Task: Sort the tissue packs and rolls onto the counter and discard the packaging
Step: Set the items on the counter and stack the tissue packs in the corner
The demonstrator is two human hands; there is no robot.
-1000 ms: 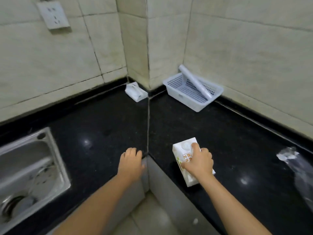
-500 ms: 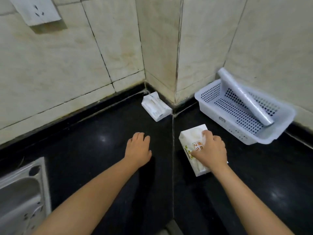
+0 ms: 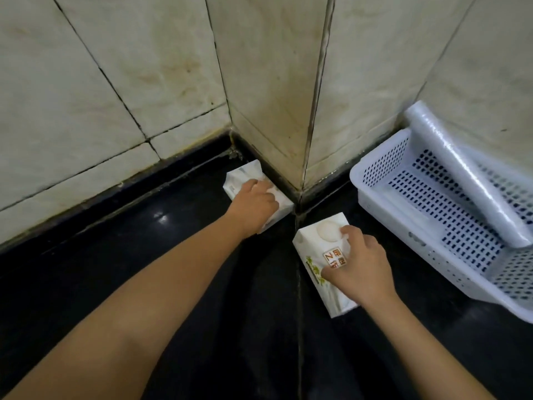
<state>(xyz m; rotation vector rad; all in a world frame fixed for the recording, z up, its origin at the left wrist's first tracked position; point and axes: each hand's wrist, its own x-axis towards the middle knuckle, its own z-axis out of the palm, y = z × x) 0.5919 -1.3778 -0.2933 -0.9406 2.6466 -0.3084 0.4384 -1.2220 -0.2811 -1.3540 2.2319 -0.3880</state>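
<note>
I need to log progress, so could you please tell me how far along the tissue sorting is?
Done: a wrapped roll lies in the white basket. In hand: the left hand rests on the corner tissue pack, and the right hand holds the printed tissue pack on the counter. Left: lining them up; no packaging is visible.

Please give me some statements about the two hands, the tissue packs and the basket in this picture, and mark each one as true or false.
1. The left hand rests on the tissue pack by the wall corner. True.
2. The right hand is empty. False: it holds a second tissue pack on the black counter.
3. The white basket holds a long plastic-wrapped roll. True.
4. The two tissue packs are stacked. False: they lie apart, side by side.
5. The basket is left of both hands. False: it is to the right.
</note>
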